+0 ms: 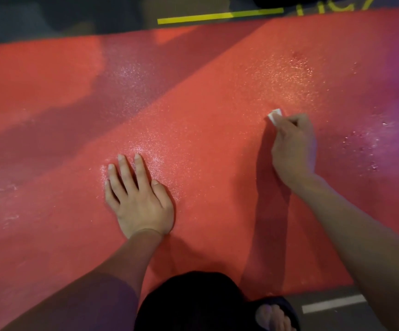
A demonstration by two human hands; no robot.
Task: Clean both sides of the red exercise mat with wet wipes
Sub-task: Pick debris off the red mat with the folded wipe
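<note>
The red exercise mat (205, 144), spread flat on the floor, glistens in damp patches, so one side seems partly wiped, while a wet wipe (274, 115) is pinched by the right hand (294, 149) and the left hand (141, 199) is pressed flat, fingers spread.

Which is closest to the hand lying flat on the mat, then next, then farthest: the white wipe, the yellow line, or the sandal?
From the left hand:
1. Sandal, near bottom edge, to the right.
2. White wipe, held by the right hand.
3. Yellow line, on the floor beyond the mat.
</note>
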